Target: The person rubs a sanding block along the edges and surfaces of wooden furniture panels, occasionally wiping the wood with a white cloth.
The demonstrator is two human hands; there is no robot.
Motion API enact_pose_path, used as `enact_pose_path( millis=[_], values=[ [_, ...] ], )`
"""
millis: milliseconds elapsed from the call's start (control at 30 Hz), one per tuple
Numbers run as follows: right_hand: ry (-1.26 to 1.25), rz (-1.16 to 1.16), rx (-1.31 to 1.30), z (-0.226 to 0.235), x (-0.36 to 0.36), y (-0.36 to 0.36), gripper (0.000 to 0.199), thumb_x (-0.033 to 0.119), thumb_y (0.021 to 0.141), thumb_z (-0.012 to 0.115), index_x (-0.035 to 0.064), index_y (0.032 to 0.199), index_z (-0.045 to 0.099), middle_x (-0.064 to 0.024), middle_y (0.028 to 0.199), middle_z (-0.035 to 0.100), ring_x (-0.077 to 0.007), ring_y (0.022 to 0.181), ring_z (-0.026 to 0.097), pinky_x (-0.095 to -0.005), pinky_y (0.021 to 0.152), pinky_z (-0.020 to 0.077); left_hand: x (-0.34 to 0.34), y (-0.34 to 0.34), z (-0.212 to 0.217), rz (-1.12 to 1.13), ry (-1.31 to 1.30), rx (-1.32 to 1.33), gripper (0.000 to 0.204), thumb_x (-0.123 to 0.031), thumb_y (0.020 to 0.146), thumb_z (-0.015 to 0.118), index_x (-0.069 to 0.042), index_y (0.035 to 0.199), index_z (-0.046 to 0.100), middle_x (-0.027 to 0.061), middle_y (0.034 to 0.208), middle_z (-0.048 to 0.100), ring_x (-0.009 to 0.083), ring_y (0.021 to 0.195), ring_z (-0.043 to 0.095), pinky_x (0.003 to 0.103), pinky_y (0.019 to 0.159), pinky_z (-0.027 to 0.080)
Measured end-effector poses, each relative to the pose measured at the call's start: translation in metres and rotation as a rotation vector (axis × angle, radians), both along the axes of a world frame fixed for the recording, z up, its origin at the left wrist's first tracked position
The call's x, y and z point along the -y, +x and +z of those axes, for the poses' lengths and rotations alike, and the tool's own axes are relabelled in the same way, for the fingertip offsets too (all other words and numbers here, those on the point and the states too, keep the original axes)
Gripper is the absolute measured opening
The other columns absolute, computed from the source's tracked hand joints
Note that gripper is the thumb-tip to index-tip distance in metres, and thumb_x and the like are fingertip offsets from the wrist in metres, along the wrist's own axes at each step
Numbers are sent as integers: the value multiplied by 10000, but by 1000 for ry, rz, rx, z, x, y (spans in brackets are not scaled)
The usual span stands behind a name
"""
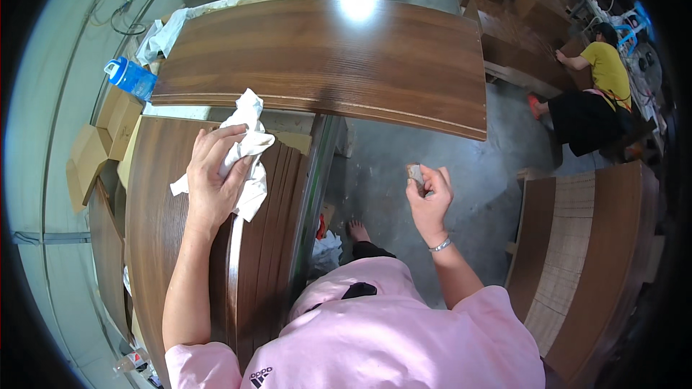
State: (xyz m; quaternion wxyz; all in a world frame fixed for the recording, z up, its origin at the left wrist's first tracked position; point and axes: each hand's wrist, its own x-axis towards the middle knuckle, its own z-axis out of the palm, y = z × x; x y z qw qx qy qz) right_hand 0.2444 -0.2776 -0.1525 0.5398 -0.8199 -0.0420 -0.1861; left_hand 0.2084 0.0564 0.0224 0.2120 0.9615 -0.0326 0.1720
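Observation:
My left hand (213, 180) presses a crumpled white cloth (249, 145) onto the top of a stack of dark brown wooden panels (169, 216) standing on edge at my left. My right hand (429, 194) is raised over the concrete floor, its fingers closed on a small brownish block (414, 173). A silver bracelet circles that wrist. A large brown wooden panel (331, 57) lies flat just beyond both hands.
A blue water bottle (131, 77) and cardboard boxes (101, 144) sit at the far left. More curved wooden panels (584, 259) stand at the right. A person in a yellow shirt (602, 86) crouches by other panels at the upper right.

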Motion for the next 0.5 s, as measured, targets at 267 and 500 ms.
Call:
enact_pose_path(
  millis=[267,500],
  values=[
    [32,13,-12,-1,16,-43,263,-29,699,767,4,944,675,-47,779,490,-150,601,455,-297,528,397,-1,-10,-9,4,-11,20,298,-100,815,726,-65,1108,689,60,1225,680,295,1181,608,554,1158,295],
    [-35,46,15,24,47,-97,250,-15,699,754,7,937,681,-45,791,512,-144,598,459,-298,526,403,-7,-10,-17,27,-51,58,341,-123,822,717,-78,1158,683,104,1179,690,318,1141,627,535,1177,284]
  ],
)
